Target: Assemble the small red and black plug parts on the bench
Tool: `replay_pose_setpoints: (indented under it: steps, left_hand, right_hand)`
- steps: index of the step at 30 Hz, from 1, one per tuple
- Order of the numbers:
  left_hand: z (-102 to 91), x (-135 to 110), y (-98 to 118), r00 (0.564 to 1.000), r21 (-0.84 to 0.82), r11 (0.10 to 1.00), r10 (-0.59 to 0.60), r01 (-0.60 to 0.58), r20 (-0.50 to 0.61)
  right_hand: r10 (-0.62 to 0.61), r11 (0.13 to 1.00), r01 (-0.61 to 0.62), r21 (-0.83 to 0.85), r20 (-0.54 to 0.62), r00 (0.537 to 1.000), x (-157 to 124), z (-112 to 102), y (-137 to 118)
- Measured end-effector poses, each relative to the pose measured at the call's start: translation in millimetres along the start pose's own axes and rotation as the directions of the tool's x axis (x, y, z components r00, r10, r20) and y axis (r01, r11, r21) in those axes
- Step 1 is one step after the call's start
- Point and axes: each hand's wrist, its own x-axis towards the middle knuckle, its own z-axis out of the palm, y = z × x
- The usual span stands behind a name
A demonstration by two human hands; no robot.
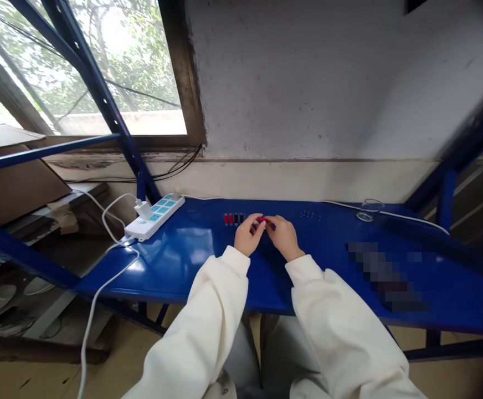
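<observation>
1. Left hand (247, 234) and right hand (283, 235): fingertips closed on one small bright red piece (262, 220) between them, its ends hidden by fingers.
2. Nine o'clock, just beside the left hand: two red tubes (229, 219) and two black tubes (239, 218), in a row.
3. Three o'clock: several metal bits (311, 215), too tiny to count surely; farther, one glass (369, 208).
4. Four o'clock: a dark shape (376, 271), pixelated.
5. Far nine o'clock: one white power strip (145, 228).

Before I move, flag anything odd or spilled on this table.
Mainly the white cable: it droops over the front of the blue table at left and might snag. I see no spill; the red and black pieces beside the left hand form a tidy row. The pixelated patch at right can't be judged.
</observation>
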Motion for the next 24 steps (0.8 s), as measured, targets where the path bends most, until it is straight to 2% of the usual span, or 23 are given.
replay_pose_setpoints:
  steps: [2,8,17,24]
  left_hand:
    - [-0.8,0,-1,1.000,0.009,1.000,0.011,-0.011,0.022]
    - [-1.7,0,-9,0.997,-0.013,0.997,-0.082,0.082,0.008]
    - [1.1,0,-15,0.993,-0.078,0.991,-0.109,0.112,0.041]
    - [0.4,0,-15,0.984,-0.058,0.983,-0.177,0.177,0.005]
  right_hand:
    - [-0.003,1.000,0.003,-0.001,-0.013,1.000,-5,4,2]
    - [-0.033,0.992,0.042,0.119,-0.070,0.997,-6,12,6]
    - [-0.024,0.985,0.037,0.167,-0.076,0.997,-7,12,11]
    - [-0.011,0.959,0.038,0.282,-0.098,0.995,-7,10,8]
